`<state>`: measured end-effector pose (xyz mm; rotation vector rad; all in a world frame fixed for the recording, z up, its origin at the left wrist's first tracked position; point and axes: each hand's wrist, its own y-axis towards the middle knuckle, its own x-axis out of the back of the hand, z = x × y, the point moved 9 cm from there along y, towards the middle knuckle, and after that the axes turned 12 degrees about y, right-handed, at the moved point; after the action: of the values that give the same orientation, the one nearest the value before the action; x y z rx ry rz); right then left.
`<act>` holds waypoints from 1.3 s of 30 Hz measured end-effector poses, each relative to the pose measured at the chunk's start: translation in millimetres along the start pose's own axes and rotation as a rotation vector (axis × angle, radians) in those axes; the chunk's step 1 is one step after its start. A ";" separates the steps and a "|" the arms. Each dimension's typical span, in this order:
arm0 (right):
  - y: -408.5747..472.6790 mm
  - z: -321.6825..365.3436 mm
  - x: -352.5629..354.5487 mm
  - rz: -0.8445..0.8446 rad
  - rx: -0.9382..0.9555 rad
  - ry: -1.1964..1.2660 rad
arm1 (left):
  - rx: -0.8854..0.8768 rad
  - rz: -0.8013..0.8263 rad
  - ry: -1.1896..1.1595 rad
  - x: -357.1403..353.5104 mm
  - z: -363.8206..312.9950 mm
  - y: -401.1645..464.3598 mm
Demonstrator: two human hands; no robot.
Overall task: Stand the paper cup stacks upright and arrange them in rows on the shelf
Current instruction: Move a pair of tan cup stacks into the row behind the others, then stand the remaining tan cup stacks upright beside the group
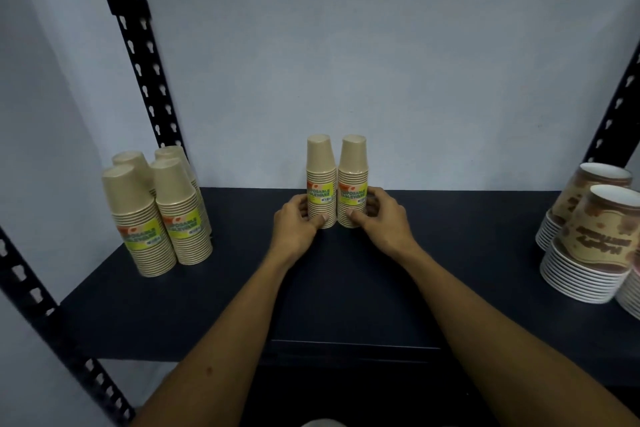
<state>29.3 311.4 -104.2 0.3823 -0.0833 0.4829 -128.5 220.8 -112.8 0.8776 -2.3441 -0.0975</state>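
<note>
Here, two tan cup stacks stand upright, side by side, at the back of the dark shelf (467, 253), right by the pale wall (381, 62). The left stack (321, 170) and the right stack (352, 170) touch each other or nearly so. Both are upside down, with the cup bottoms on top, and each has a green and yellow label.

The left hand (298, 222) wraps around the low part of the left stack. Its fingers curl behind the stack and its thumb presses on the front. The right hand (379, 218) holds the low part of the right stack the same way, fingers curled around the side and thumb on the front.

Far to the left, four more tan stacks (156, 211) stand in a tight group near the black post (138, 55) with holes. Far to the right, printed brown cups (588, 239) with white rims sit near the shelf's right end, and some are cut off by the edge of the view.

Between the held stacks and each group the shelf is bare. The shelf is also bare from the hands to its front edge, under both arms.
</note>
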 end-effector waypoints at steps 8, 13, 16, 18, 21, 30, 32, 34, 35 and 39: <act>-2.2 3.4 -0.4 -0.002 0.016 -0.026 | 0.003 0.010 -0.012 -0.4 -1.0 -1.5; -3.4 4.9 1.1 -0.019 0.023 -0.061 | 0.005 0.024 -0.016 -0.9 0.5 -2.0; -4.8 4.7 7.0 -0.068 0.015 -0.097 | 0.025 0.027 -0.015 0.1 2.4 -2.5; -8.9 6.0 9.5 -0.079 0.012 -0.127 | 0.056 -0.006 0.001 4.9 4.8 -4.4; -18.8 15.4 15.7 -0.131 0.061 -0.212 | 0.100 -0.063 0.026 16.6 9.1 -12.5; -55.9 73.4 -24.5 -0.156 0.356 -0.134 | 0.069 -0.201 0.016 83.4 24.8 -62.7; -58.3 70.7 -58.4 -0.054 0.292 -0.060 | 0.068 -0.223 -0.016 101.8 32.3 -73.4; -57.7 64.0 -94.1 0.038 0.192 0.030 | 0.074 -0.279 -0.037 126.1 41.4 -85.2; -56.3 61.1 -110.7 0.074 0.155 0.054 | 0.082 -0.317 -0.041 140.4 47.2 -91.4; -47.8 57.6 -169.3 0.215 0.076 0.050 | 0.157 -0.484 -0.028 201.1 74.9 -114.4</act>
<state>-97.3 176.7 -95.4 0.4378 -0.0577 0.7089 -224.2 -2.2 -97.3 1.5159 -2.1382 -0.1262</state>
